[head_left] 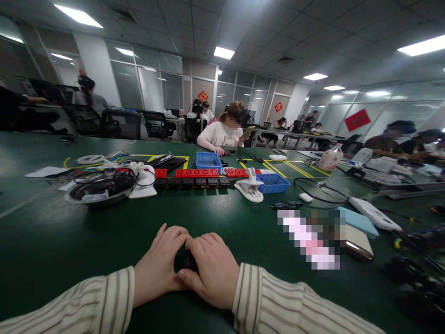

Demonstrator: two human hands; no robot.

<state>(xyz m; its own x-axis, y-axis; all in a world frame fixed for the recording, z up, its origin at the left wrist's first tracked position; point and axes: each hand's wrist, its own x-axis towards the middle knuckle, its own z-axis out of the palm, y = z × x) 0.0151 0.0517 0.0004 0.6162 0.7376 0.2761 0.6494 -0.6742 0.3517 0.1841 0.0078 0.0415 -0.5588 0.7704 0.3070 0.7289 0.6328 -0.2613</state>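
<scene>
My left hand (158, 265) and my right hand (216, 269) meet near the front of the green table (104, 232). Between them sits a small black object (189, 261), mostly covered by my fingers, so its kind is hidden. The left hand's fingers bend around its far side. My right hand curls over it from the right, thumb along the near side. Both wrists are in striped cream sleeves.
A metal bowl (99, 200) of cables and a white clip device (142, 181) are ahead left. A strip of red parts (198, 173), blue bins (208, 160) and a white clip (251, 185) lie ahead. Right: a light-blue case (358, 221), white power strip (375, 214). A person (224, 134) sits opposite.
</scene>
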